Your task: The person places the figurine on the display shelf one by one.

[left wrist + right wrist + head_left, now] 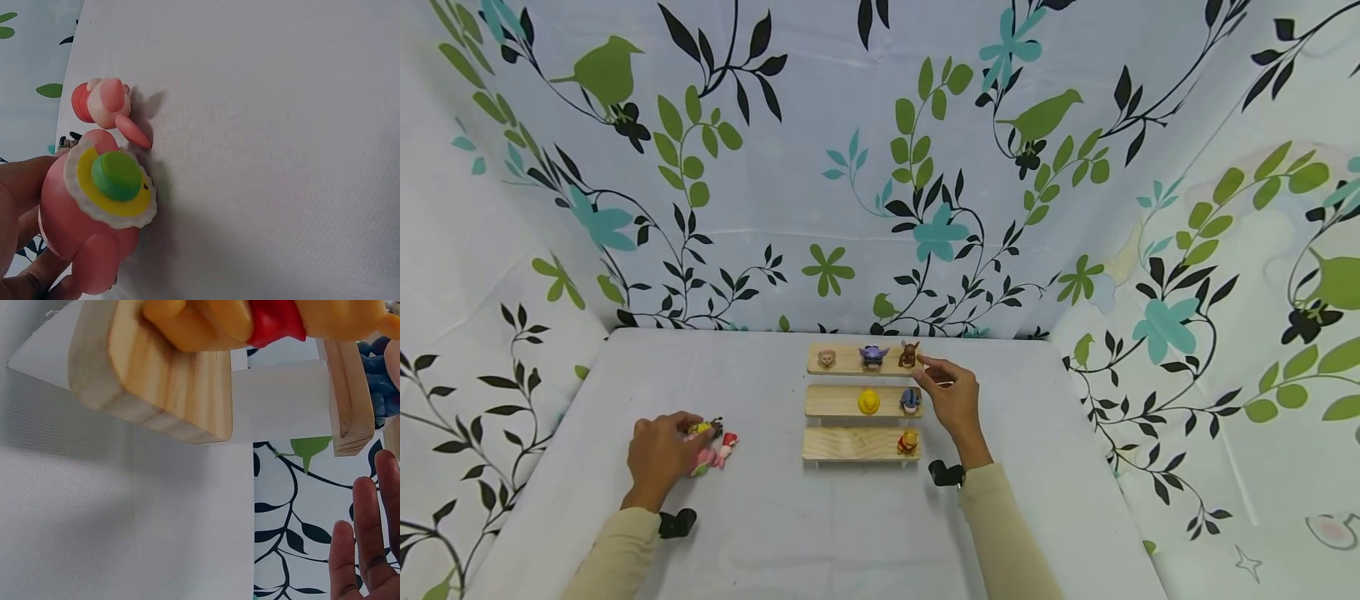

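Observation:
My left hand (662, 457) pinches a small yellow-and-black figurine (702, 427) on the left of the white table. A pink elephant figurine (75, 212) with a green hat and a white frill lies by its fingers, and largely covers the hold in the left wrist view. Just beyond lies a pink-and-red piglet figurine (105, 103). At the right end of the top wooden shelf (847, 363), the thumb and index fingertips of my right hand (953, 402) are right beside a brown kangaroo figurine (908, 355). In the right wrist view its other fingers are straight.
The top shelf also bears a beige figurine (827, 358) and a purple one (873, 357). On the middle shelf (831, 402) stand a yellow figurine (868, 402) and a blue-grey one (910, 401). A yellow bear in red (907, 442) sits on the bottom shelf (850, 445).

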### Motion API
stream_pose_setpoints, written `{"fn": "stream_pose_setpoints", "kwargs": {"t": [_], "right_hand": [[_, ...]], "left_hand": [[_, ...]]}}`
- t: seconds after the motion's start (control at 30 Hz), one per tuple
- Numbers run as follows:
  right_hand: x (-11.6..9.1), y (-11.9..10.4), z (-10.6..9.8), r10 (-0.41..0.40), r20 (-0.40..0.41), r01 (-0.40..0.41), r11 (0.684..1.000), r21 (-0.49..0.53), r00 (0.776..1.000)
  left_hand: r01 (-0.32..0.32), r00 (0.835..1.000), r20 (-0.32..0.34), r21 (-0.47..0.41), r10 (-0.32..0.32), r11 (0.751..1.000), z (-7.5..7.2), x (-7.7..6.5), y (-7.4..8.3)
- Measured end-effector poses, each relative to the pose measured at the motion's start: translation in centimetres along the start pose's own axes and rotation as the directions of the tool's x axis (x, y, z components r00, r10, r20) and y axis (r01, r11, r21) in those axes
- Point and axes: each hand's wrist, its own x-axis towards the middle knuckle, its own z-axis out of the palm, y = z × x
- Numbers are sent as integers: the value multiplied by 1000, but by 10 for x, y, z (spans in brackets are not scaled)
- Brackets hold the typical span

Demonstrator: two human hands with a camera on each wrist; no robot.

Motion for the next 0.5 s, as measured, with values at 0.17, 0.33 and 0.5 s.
{"fn": "stream_pose_setpoints", "kwargs": {"t": [0.17, 0.33, 0.5], "right_hand": [[-1, 1, 0, -6, -7, 6, 1000, -11, 1000], [-1, 1, 0, 2, -3, -2, 1000, -6, 1000], [0, 0, 0, -4, 2, 4, 1000, 3, 1000]], "left_hand": [[-64, 995, -80, -9, 63, 998, 8, 3, 6], [-103, 987, -124, -25, 99, 994, 15, 7, 17], [-144, 982, -134, -62, 135, 988, 17, 9, 25]]}}
